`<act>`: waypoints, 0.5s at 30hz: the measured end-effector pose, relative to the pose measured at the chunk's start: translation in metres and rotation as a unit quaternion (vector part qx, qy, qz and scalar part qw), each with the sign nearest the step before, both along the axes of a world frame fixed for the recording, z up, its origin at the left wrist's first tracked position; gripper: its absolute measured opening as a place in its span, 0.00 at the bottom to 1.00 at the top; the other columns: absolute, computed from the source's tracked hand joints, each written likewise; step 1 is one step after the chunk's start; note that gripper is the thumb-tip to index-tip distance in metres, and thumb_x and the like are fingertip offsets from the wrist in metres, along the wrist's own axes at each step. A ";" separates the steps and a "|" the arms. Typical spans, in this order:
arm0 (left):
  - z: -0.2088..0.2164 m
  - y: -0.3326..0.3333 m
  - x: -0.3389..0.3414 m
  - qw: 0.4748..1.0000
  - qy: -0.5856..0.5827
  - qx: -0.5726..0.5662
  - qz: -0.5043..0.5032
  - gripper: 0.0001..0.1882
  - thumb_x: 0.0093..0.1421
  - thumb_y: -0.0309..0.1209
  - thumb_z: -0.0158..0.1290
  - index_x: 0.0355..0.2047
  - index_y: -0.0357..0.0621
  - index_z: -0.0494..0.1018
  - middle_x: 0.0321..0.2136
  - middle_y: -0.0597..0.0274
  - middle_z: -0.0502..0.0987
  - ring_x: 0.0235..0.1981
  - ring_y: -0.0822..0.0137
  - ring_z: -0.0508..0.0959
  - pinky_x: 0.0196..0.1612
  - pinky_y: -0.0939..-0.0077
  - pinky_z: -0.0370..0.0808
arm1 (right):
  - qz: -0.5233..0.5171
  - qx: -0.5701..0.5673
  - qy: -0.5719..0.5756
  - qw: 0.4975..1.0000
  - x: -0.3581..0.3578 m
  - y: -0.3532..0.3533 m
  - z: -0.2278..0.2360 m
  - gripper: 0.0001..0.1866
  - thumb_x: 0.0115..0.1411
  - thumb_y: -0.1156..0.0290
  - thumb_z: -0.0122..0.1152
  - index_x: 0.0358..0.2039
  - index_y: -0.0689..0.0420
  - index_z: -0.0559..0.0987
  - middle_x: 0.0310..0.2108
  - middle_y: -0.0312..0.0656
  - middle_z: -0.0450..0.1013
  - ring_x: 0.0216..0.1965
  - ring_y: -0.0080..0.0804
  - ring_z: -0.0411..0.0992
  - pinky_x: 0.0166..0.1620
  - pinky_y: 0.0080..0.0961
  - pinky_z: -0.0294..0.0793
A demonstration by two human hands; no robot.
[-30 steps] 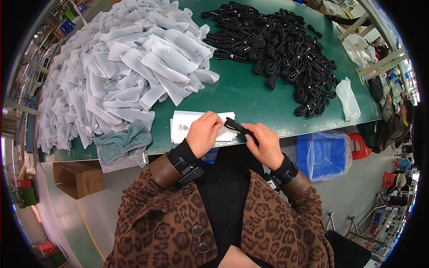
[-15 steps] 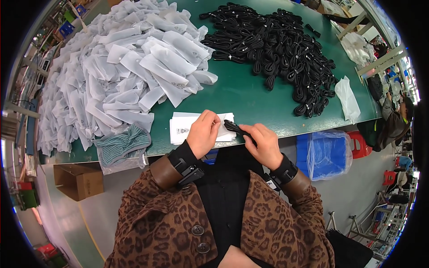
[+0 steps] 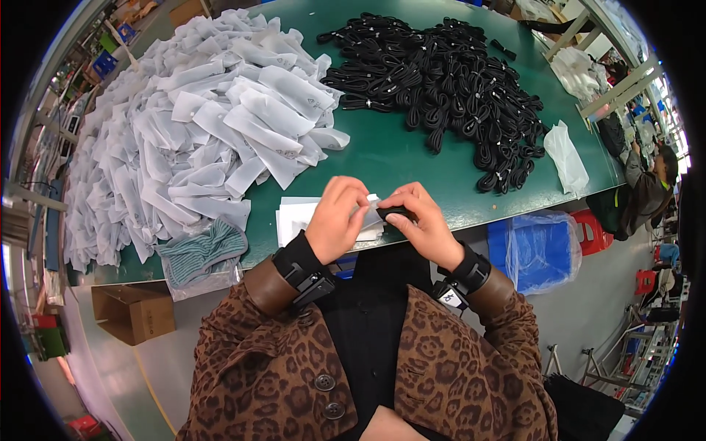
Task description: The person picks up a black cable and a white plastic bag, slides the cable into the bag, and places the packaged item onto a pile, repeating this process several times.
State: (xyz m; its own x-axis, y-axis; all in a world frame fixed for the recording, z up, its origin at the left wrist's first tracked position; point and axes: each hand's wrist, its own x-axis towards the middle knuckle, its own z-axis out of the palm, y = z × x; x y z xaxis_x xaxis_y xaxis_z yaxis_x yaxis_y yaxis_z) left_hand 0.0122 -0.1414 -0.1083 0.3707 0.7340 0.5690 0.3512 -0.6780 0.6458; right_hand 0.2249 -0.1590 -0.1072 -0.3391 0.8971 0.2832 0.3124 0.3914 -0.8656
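Observation:
Just past the table's front edge, my right hand (image 3: 425, 226) grips a coiled black cable (image 3: 395, 212), mostly covered by the fingers. My left hand (image 3: 337, 223) pinches the edge of a thin whitish plastic bag (image 3: 373, 203) close beside the cable's end. Whether the cable's tip is inside the bag or only against it, I cannot tell. Under both hands lies a small stack of flat white bags (image 3: 294, 213). A big heap of filled-looking white bags (image 3: 220, 125) covers the left of the table, and a heap of black coiled cables (image 3: 471, 95) lies at the far right.
A teal striped cloth (image 3: 202, 253) rests on clear plastic at the front left edge of the green table (image 3: 323, 180). An empty-looking white bag (image 3: 566, 158) lies at the right. Below stand a cardboard box (image 3: 134, 312), a plastic-lined blue bin (image 3: 533, 253) and a red stool (image 3: 590, 231).
My right hand has shifted left and curled further over the cable, bringing it up to the bag's edge. My left hand stays pinched at the bag. The whole view has tilted slightly.

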 end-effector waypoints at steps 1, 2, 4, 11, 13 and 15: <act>0.005 0.002 0.000 1.000 0.000 0.003 -0.002 0.06 0.55 0.17 0.54 0.32 0.37 0.70 0.38 0.53 0.72 0.39 0.59 0.74 0.41 0.71 0.72 | 0.020 0.107 -0.060 0.992 -0.001 0.000 0.007 0.17 0.59 0.80 0.60 0.50 0.60 0.76 0.42 0.42 0.70 0.36 0.27 0.70 0.43 0.21 0.72; 0.012 0.003 0.000 0.999 -0.017 -0.037 -0.001 0.05 0.55 0.17 0.54 0.32 0.37 0.69 0.39 0.54 0.72 0.38 0.60 0.74 0.40 0.72 0.72 | 0.018 0.110 -0.060 0.992 -0.004 0.000 0.014 0.17 0.59 0.80 0.60 0.50 0.60 0.76 0.42 0.42 0.70 0.36 0.27 0.70 0.43 0.21 0.72; 0.023 0.008 -0.003 0.992 -0.051 -0.114 0.003 0.05 0.56 0.17 0.54 0.31 0.36 0.69 0.40 0.55 0.72 0.37 0.62 0.73 0.39 0.74 0.71 | 0.021 0.098 0.003 0.995 -0.013 0.002 0.027 0.18 0.58 0.81 0.60 0.50 0.59 0.77 0.45 0.44 0.68 0.38 0.29 0.70 0.43 0.22 0.72; 0.070 0.097 -0.075 0.858 -0.396 -0.311 -0.097 0.08 0.67 0.30 0.48 0.36 0.38 0.74 0.25 0.68 0.73 0.26 0.78 0.70 0.34 0.84 0.67 | -0.050 0.168 -0.034 0.984 -0.003 0.051 0.042 0.18 0.57 0.80 0.61 0.48 0.56 0.78 0.48 0.45 0.67 0.41 0.32 0.71 0.43 0.25 0.73; 0.082 0.118 -0.105 0.874 -0.386 -0.284 -0.084 0.08 0.67 0.30 0.48 0.37 0.37 0.73 0.27 0.67 0.74 0.27 0.77 0.71 0.34 0.84 0.68 | -0.059 0.172 -0.054 0.982 0.005 0.082 0.040 0.18 0.56 0.79 0.62 0.48 0.55 0.78 0.48 0.45 0.67 0.43 0.34 0.72 0.43 0.26 0.73; 0.085 0.133 -0.122 0.889 -0.374 -0.256 -0.065 0.09 0.68 0.30 0.47 0.39 0.35 0.72 0.29 0.64 0.75 0.28 0.76 0.72 0.34 0.84 0.68 | -0.097 0.236 -0.204 0.945 0.011 0.124 0.032 0.19 0.57 0.74 0.63 0.50 0.54 0.77 0.52 0.46 0.68 0.50 0.41 0.71 0.47 0.32 0.73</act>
